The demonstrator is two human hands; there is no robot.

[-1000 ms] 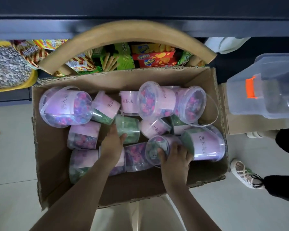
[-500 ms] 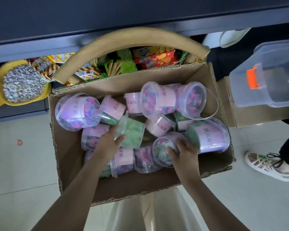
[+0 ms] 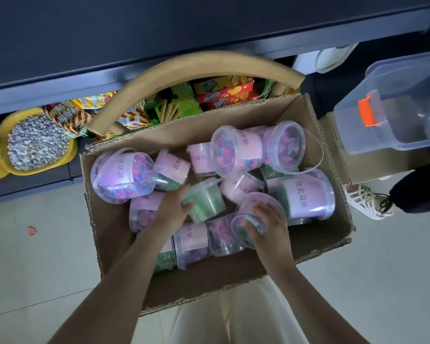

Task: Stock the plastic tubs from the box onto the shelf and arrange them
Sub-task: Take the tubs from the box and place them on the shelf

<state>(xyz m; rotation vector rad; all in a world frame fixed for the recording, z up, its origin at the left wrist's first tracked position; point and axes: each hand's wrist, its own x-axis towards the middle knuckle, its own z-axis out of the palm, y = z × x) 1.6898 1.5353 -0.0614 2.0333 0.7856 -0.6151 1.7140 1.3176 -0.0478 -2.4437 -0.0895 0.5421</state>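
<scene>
Pickup step: both hands are working inside the corrugated cardboard box, and no tubs are showing on the shelf yet. Left hand is curling round a small green-filled tub. Right hand is clamping over a round clear-lidded tub. Next move is likely calling for lifting both clear of crowded neighbours. Tubs are looking smooth, translucent plastic, pink-labelled.

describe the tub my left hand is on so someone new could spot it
Start at the big cardboard box full of plastic tubs. Near its middle, left of the clear-lidded tub in the right hand, the left hand grips a green tub. Its neighbours wear pink labels; it shows only green.
</scene>
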